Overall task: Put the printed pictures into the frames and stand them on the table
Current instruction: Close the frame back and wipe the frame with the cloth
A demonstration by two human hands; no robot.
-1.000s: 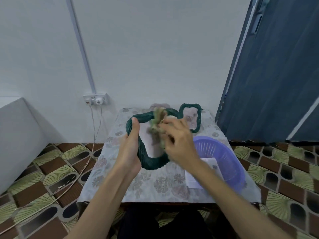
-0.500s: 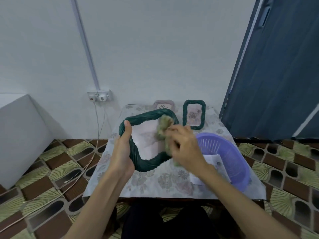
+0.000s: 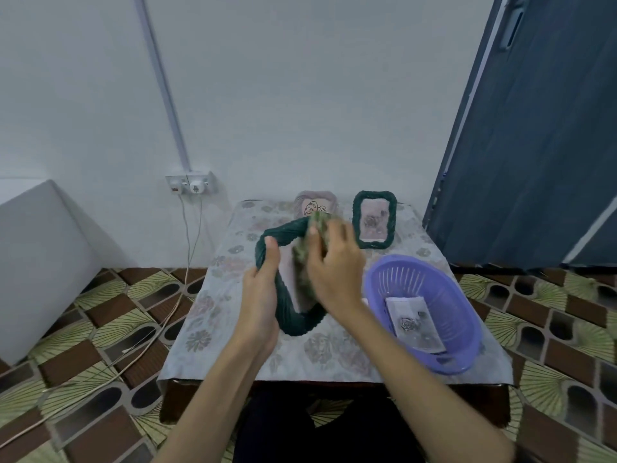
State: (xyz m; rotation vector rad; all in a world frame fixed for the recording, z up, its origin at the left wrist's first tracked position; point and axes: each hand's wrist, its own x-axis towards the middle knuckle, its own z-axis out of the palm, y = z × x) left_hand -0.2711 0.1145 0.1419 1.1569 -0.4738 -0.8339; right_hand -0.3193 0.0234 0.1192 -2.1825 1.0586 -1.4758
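My left hand (image 3: 258, 295) grips the left side of a large dark green woven frame (image 3: 289, 315), held tilted above the table (image 3: 230, 315). My right hand (image 3: 334, 265) holds a greenish cloth-like wad (image 3: 305, 262) against the frame's inside; it is blurred. A small green frame (image 3: 374, 219) with a picture in it stands at the back of the table. A pinkish frame (image 3: 315, 203) with a picture stands behind my hands, partly hidden. Printed pictures (image 3: 412, 320) lie in a purple basket (image 3: 424, 279).
The table is small, with a floral cloth and edges close on all sides. The basket fills its right half. A wall socket (image 3: 189, 185) with cables hanging to the patterned floor is at the left. A blue door (image 3: 534, 135) stands at the right.
My right hand with the greenish wad has moved up to the frame's top right. The left hand keeps its grip on the frame's left side. The camera has tilted.
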